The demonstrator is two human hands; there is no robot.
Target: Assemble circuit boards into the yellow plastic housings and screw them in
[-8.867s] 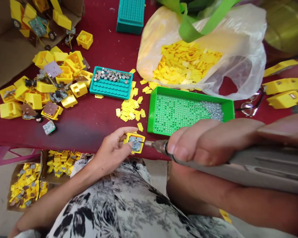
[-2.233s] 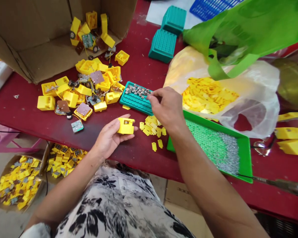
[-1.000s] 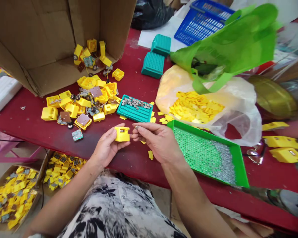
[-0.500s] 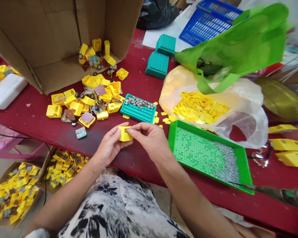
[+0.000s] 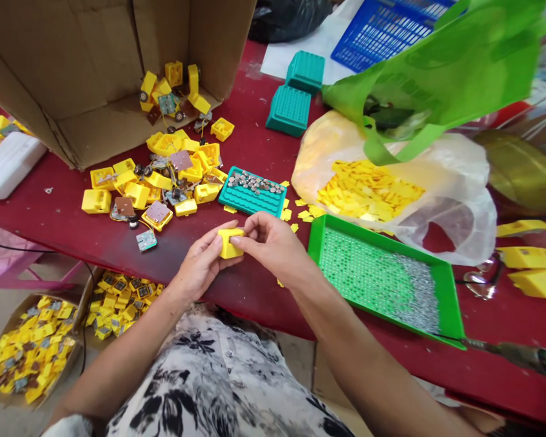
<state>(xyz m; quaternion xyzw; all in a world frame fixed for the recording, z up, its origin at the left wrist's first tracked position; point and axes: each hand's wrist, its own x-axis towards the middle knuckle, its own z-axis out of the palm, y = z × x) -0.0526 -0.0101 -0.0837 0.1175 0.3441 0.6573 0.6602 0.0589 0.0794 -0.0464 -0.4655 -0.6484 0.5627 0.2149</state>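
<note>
Over the table's near edge, my left hand (image 5: 202, 264) grips a small, boxy yellow plastic housing (image 5: 229, 247) between thumb and fingers. My right hand (image 5: 277, 246) is closed in a pinch against the housing's right side. Anything between its thumb and forefinger is hidden. Just beyond the hands lies a teal ridged tray (image 5: 241, 202) with small round button cells (image 5: 255, 183) on it. To its left is a heap of yellow housings (image 5: 136, 194) with circuit boards and wires. One loose circuit board (image 5: 146, 241) sits apart in front of the heap.
A green tray (image 5: 316, 243) of small metal screws is at right, with a screwdriver (image 5: 505, 351) across its corner. Behind it, a plastic bag (image 5: 459, 176) holds flat yellow pieces. A cardboard box (image 5: 95, 67) stands back left. Boxes of yellow units (image 5: 31, 346) are below, left.
My right fingertips now cover the housing's side where a small metallic bit showed before. A small yellow piece now shows on the table beneath my right wrist. The view has shifted slightly.
</note>
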